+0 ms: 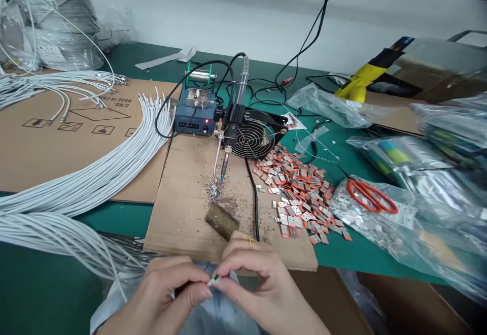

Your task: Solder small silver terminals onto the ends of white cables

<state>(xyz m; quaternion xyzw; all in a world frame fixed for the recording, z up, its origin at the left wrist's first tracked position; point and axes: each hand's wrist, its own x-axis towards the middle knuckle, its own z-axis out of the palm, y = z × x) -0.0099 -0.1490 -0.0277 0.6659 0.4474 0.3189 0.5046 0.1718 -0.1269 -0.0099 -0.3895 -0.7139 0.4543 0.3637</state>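
Note:
My left hand and my right hand meet low in front of me, above my lap. Thumb and forefinger of each are pinched on a small white cable end, where a short dark tip shows. The rest of this cable is hidden by my fingers. Just beyond my right hand a brown cylindrical block lies on a cardboard sheet. Farther back, a soldering iron stands tip down in a holder, above a heap of solder bits.
A blue soldering station with a lit red light stands behind, beside a round fan. Orange-edged metal pieces are piled right. Red-handled scissors lie on plastic bags. White cable bundles spread left; a yellow heat gun sits back right.

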